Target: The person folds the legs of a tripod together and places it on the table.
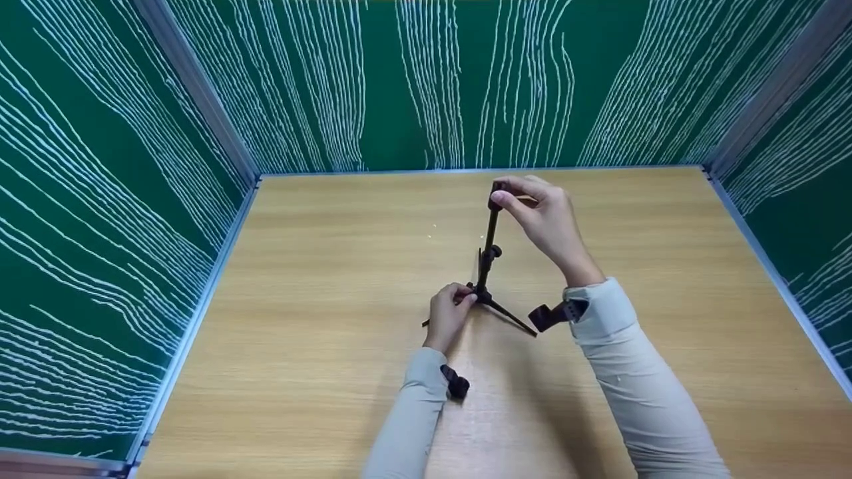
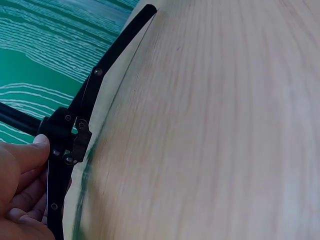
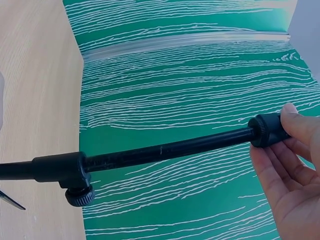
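Observation:
A small black tripod stand (image 1: 491,233) stands on the wooden table with its legs spread. My right hand (image 1: 549,216) pinches the black cap at the top of its pole (image 3: 172,150), thumb on one side and fingers on the other. Lower on the pole sits a clamp with a ridged knob (image 3: 80,196). Down at the base, my left hand (image 1: 449,313) grips a leg close to the hub (image 2: 57,130), thumb against the hub's side. Another leg (image 1: 511,316) reaches toward the right front. Part of the gripped leg is hidden behind the left hand.
The wooden table (image 1: 319,266) is enclosed by green panels (image 1: 379,86) with white wavy lines at the back and both sides. Metal rails (image 1: 219,266) run along its edges. Tiny pale specks lie behind the stand. Each wrist wears a black camera mount (image 1: 456,384).

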